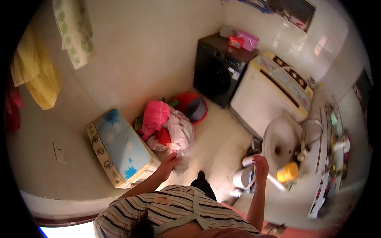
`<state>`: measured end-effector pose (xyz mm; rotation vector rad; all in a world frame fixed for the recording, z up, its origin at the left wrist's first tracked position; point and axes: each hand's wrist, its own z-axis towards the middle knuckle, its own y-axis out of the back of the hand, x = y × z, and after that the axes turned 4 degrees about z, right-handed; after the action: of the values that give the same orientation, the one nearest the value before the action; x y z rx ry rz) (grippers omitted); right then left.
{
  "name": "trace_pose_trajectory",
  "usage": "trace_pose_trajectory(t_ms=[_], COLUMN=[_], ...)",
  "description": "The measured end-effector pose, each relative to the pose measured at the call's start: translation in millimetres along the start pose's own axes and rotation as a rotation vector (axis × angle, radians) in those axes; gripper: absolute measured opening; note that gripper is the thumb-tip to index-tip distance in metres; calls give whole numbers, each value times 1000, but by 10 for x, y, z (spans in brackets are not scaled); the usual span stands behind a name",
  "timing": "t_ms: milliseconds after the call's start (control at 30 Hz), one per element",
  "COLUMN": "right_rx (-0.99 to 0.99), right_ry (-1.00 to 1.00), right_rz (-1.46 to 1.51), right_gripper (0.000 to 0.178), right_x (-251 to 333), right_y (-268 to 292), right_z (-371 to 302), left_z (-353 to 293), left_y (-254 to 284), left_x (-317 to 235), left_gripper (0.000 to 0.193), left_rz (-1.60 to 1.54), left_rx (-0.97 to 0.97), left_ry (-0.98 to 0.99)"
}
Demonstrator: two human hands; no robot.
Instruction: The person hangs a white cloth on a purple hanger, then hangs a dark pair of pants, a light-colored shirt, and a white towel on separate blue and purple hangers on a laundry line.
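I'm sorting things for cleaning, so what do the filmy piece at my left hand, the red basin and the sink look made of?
The filmy piece at your left hand is thin and translucent, so perhaps plastic film or sheer fabric. The red basin looks like smooth plastic, from its bright, even colour. The sink is probably glazed ceramic, judging by its pale, smooth bowl.

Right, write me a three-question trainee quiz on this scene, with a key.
1. True or false: the pink plastic basket sits on top of the black front-loading washing machine.
2. Which of the person's hands is nearer the heap of pink, red and white cloth?
3. Fill in the colour: the round grey basin rests inside a round ____ tub.

Key:
1. True.
2. The left hand.
3. Red; that is the red tub.
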<state>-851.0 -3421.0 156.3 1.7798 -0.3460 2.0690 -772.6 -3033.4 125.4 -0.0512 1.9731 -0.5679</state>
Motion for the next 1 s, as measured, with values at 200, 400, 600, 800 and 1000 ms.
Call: trace_pose_trajectory(t_ms=[200, 400, 600, 800, 1000], right_rx=[242, 400, 505, 667, 852], right_ry=[243, 315, 301, -73, 322], right_rz=[-5, 110, 16, 298, 157], right_gripper=[39, 75, 86, 66, 52], right_x=[1085, 2708, 3732, 3552, 3576], right_y=[-583, -1599, -2704, -3489, -3693], right_z=[2577, 4378, 5026, 5558, 6053], left_z=[278, 348, 316, -62, -632], left_y=[-176, -250, -261, -438, -717], left_x=[-233, -286, -283, -52, 235], left_gripper=[7, 6, 8, 10, 13], left_rz=[78, -63, -49, -141, -272], left_rx=[-204, -333, -470, -709, -1011], left_ry=[-97, -191, -270, -281, -334])
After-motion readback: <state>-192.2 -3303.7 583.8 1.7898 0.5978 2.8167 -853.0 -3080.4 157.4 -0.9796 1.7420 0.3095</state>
